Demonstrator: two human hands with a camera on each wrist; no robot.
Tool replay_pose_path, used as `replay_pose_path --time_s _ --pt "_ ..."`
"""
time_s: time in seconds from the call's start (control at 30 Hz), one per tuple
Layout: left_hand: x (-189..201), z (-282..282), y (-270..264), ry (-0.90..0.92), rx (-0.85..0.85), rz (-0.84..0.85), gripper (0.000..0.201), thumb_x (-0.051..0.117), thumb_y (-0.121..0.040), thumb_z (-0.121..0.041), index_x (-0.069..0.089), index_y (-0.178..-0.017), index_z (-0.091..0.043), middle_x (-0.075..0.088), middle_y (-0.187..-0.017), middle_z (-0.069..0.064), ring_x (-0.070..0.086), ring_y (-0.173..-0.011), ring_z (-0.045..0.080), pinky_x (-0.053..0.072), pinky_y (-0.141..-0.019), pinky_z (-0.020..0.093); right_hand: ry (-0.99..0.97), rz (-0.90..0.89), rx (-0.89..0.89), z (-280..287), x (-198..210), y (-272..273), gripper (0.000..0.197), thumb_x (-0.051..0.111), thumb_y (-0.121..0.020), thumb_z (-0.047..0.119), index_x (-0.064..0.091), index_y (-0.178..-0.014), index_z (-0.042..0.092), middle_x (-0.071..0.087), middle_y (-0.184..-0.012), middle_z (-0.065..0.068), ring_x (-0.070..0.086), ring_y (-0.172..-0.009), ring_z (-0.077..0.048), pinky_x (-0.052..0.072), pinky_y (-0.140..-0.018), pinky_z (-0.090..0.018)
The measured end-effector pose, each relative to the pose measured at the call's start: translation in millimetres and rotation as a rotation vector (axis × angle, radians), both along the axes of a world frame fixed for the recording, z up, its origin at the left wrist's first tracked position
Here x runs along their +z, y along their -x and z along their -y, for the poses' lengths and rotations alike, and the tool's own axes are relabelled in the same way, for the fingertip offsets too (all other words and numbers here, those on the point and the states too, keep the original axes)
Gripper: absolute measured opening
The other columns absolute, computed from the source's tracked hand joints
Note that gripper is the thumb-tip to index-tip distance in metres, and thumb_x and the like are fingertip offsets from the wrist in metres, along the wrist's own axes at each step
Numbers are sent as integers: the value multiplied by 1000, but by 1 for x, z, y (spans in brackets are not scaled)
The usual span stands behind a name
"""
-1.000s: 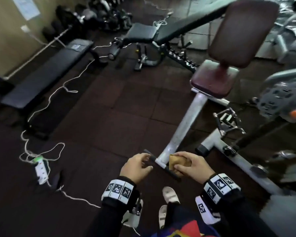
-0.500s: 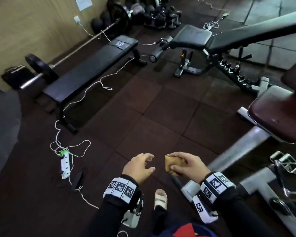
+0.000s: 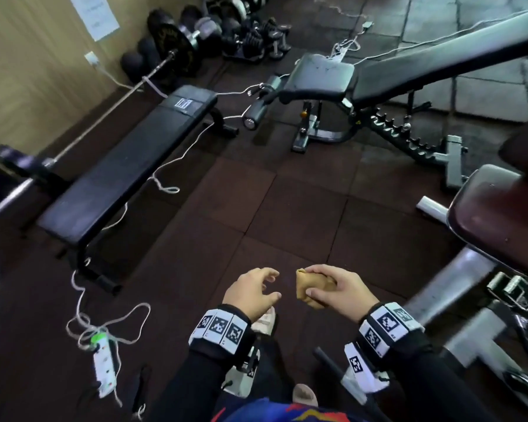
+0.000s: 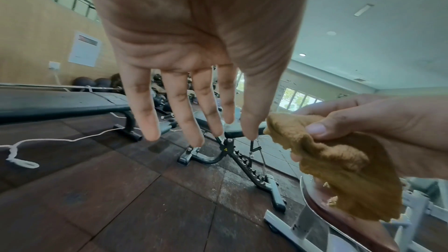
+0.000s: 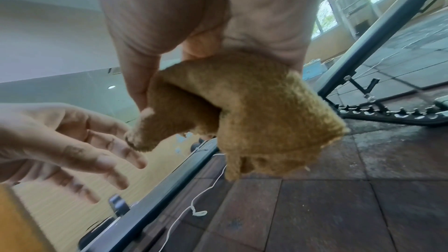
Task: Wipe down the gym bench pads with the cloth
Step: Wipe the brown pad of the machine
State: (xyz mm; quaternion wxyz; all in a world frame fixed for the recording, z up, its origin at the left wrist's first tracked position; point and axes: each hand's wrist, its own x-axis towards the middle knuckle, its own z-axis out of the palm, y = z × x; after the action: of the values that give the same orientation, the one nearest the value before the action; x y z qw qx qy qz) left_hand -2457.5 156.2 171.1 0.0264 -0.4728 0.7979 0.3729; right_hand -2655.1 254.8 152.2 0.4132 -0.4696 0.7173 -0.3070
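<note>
Tan cloth [image 3: 310,288] is bunched in my right hand [image 3: 337,289], thumb and fingers curled round it, left hand [image 3: 250,292] loose and empty just beside it, and since a second ago the view has swung left so the flat black bench [image 3: 125,175] sits across open floor [image 3: 287,214].

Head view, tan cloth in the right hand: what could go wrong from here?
The white cord loops across the dark rubber floor between the benches, and the power strip lies near the feet: a trip risk. The bunched tan terry cloth is held only by the right hand, the left hand empty; bunched, it may wipe patchily.
</note>
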Motion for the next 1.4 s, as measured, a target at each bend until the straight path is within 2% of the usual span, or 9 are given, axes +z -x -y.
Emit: replay_pose_path --time_s 0.13,0.3,0.43,0.67,0.83,1.0,1.1,1.23,1.4 --pt "-2 75 42 4 -136 -4 38 69 -82 -31 59 -119 -31 62 -110 -14 61 -94 5 50 -88 30 -13 -17 -143 42 0 27 36 77 -73 26 65 -104 41 66 -101 14 59 -92 4 45 -84 -13" --pt "-3 140 107 -6 -324 -35 37 70 -81 -29 60 -117 -30 63 -109 -13 62 -91 6 50 -88 31 -33 -15 -383 71 3 61 36 76 -73 23 65 -104 39 67 -100 10 61 -93 -5 47 -87 -21" --pt "-3 166 164 -23 -504 -16 38 68 -82 -29 59 -119 -29 62 -111 -11 62 -93 7 50 -88 31 -32 -25 -557 72 5 88 38 77 -73 22 64 -102 42 68 -97 9 62 -92 -6 47 -85 -19" --pt "-4 175 284 -46 -692 -29 36 70 -80 -31 60 -115 -34 62 -107 -16 61 -91 4 50 -88 30 -57 29 -803 62 1 160 36 76 -73 22 63 -98 45 68 -95 15 62 -88 -1 44 -75 -6" --pt "-5 172 389 -67 -824 -20 38 70 -82 -31 59 -118 -33 61 -111 -15 59 -92 5 50 -88 31 -80 38 -928 54 -1 239 34 75 -74 23 64 -101 42 69 -92 11 63 -88 -5 50 -82 -20" --pt "-2 160 493 -51 -931 -25 40 68 -82 -31 58 -121 -32 61 -114 -14 60 -95 6 49 -89 30 -76 -38 -1005 44 4 319 36 76 -73 26 60 -95 51 65 -83 24 56 -81 15 38 -71 0" --pt "-1 152 546 -41 -1003 -15 39 67 -83 -31 58 -121 -32 61 -114 -13 61 -96 7 50 -89 32 -96 -26 -1070 37 3 356 36 76 -73 27 61 -98 49 66 -91 21 56 -85 15 36 -69 3" --pt "-4 145 610 -39 -1113 18 40 68 -82 -32 58 -120 -32 61 -113 -11 61 -96 9 50 -89 33 -88 12 -1204 27 -2 397 37 76 -73 26 59 -89 54 65 -88 23 56 -82 15 39 -67 2" --pt "-19 135 700 -35 -1255 65 40 67 -81 -31 58 -121 -33 61 -113 -12 61 -99 9 50 -90 31 -87 101 -1377 22 -20 447 33 76 -75 23 62 -95 45 68 -98 9 60 -85 5 46 -56 -6"
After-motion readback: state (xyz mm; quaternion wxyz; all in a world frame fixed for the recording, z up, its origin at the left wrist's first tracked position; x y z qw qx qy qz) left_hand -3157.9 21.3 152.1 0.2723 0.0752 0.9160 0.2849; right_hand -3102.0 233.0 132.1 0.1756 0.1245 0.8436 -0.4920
